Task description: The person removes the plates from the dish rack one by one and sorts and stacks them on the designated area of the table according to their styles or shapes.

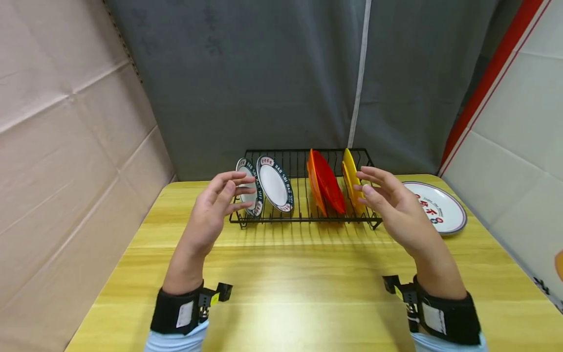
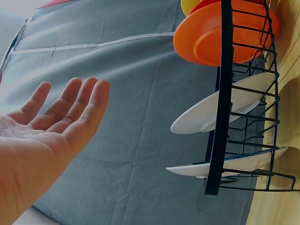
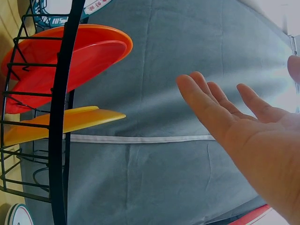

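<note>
Both hands are raised with nothing in them, palms turned toward each other. In the head view the left hand (image 1: 210, 210) overlaps the left end of a black wire dish rack (image 1: 299, 220), and the right hand (image 1: 398, 208) overlaps its right end. Two white plates with dark green lettered rims, a nearer one (image 1: 274, 185) and one (image 1: 249, 195) further left, lean in the rack. An orange plate (image 1: 314, 183) and a red plate (image 1: 329, 182) lean together right of centre. Yellow plates (image 1: 350, 178) stand near the right end. The wrist views show the fingers apart from the rack.
A white plate (image 1: 440, 208) with red characters lies flat on the wooden table (image 1: 281, 283), right of the rack. Behind the rack hangs a grey curtain (image 1: 264, 88). Pale panels flank the table on the left (image 1: 79, 171) and right (image 1: 519, 146).
</note>
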`<move>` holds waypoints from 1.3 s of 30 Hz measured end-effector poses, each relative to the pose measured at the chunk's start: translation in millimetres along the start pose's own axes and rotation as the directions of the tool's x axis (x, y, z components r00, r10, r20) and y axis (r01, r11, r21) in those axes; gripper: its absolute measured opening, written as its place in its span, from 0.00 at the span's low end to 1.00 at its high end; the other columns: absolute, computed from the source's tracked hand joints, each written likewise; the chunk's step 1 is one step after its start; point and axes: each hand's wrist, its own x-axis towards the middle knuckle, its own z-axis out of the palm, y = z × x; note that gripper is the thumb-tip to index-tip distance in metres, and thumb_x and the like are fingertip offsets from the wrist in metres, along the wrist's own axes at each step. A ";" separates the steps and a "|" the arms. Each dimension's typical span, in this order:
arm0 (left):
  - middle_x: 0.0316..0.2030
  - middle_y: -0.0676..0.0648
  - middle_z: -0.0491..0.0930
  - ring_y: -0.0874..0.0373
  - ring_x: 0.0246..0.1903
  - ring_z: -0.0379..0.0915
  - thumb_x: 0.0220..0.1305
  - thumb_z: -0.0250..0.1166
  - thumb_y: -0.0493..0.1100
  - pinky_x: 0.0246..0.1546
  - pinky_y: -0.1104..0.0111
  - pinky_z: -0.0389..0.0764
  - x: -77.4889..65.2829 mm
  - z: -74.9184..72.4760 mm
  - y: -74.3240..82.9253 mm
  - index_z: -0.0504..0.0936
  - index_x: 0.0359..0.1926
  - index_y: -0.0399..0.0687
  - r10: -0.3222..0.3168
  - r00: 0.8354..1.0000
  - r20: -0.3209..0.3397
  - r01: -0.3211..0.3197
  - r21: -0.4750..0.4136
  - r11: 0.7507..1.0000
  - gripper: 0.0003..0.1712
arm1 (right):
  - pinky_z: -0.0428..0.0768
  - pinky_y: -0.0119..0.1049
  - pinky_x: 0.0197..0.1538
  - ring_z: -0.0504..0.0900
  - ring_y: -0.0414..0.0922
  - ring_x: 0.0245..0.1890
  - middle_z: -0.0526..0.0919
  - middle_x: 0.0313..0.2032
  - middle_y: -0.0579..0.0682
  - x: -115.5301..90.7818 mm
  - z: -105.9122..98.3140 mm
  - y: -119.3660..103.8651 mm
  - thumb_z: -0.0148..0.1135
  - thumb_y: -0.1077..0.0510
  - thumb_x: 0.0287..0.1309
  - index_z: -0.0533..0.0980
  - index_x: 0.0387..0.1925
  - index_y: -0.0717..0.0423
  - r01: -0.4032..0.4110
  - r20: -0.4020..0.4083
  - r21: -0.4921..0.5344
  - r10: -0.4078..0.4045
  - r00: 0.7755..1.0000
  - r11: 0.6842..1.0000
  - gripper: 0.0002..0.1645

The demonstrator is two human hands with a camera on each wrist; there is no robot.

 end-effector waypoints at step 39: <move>0.65 0.40 0.79 0.43 0.63 0.79 0.84 0.55 0.45 0.59 0.65 0.88 2.3 -1.8 -1.9 0.70 0.71 0.42 -0.101 0.993 -0.056 0.102 0.021 0.995 0.22 | 0.78 0.16 0.57 0.78 0.54 0.70 0.68 0.77 0.54 -0.9 -3.2 0.3 0.51 0.44 0.82 0.59 0.81 0.45 -0.053 0.041 -0.043 0.055 0.998 0.998 0.34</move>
